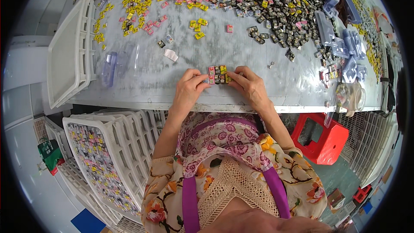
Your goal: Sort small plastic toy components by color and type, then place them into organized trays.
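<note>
Near the front edge of the grey table, a small block of tiny boxes (pixel 218 74) in pink, black and yellow lies between my hands. My left hand (pixel 188 87) pinches its left end, thumb and forefinger closed on the pink side. At the yellow end, the closed fingers of my right hand (pixel 251 88) grip it from the other side. Beyond the block lie a scrap of white paper (pixel 170 55) and a lone pink box (pixel 229 28). A few loose yellow boxes (pixel 198 27) sit farther back.
Heaps of black boxes (pixel 284 21) and yellow boxes (pixel 138 4) cover the far table. Clear plastic trays (pixel 325 28) pile up at the right; a clear plastic piece (pixel 108 69) lies left. A white crate (pixel 71 51) flanks the table. Below are stacked white trays (pixel 120 146) and a red stool (pixel 330 144).
</note>
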{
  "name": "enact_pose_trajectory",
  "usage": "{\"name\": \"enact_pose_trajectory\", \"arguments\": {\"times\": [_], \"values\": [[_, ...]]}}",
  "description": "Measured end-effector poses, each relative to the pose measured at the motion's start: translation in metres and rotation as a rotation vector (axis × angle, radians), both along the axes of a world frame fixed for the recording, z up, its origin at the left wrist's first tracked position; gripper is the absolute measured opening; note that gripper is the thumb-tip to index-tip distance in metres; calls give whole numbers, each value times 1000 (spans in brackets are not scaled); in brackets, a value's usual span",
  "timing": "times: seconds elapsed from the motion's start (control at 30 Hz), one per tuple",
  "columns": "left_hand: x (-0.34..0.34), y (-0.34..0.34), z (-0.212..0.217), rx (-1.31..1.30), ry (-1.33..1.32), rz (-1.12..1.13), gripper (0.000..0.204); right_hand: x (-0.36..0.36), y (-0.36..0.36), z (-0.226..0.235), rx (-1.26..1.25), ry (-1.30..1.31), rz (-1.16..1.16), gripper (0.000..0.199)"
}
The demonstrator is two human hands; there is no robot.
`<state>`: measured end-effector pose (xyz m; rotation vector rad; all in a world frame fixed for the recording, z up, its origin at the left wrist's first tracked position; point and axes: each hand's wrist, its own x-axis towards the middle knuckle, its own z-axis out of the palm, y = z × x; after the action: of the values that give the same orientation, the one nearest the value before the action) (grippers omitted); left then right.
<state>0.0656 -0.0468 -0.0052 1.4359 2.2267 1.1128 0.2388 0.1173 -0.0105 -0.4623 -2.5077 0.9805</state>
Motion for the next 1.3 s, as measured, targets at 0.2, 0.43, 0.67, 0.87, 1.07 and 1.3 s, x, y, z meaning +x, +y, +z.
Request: {"name": "enact_pose_trajectory", "arguments": {"times": [0.2,0.43,0.67,0.87,1.07,1.3], "values": [[-4,0,-3,-37,-150,102,34,-5,1,-9,-45,74,-72,28],[-1,0,-6,21,-149,116,35,-8,-1,-15,-78,139,-157,22],[1,-3,-2,-15,-26,102,34,-6,4,-8,-8,174,-89,17],[5,1,0,-12,19,182,30,-5,9,-6,-176,91,-82,20],[3,1,-11,88,-257,293,23,-8,5,-3,-307,10,-172,20],[7,2,-24,300,-202,272,24,-9,6,-17,-154,181,-161,19]]}}
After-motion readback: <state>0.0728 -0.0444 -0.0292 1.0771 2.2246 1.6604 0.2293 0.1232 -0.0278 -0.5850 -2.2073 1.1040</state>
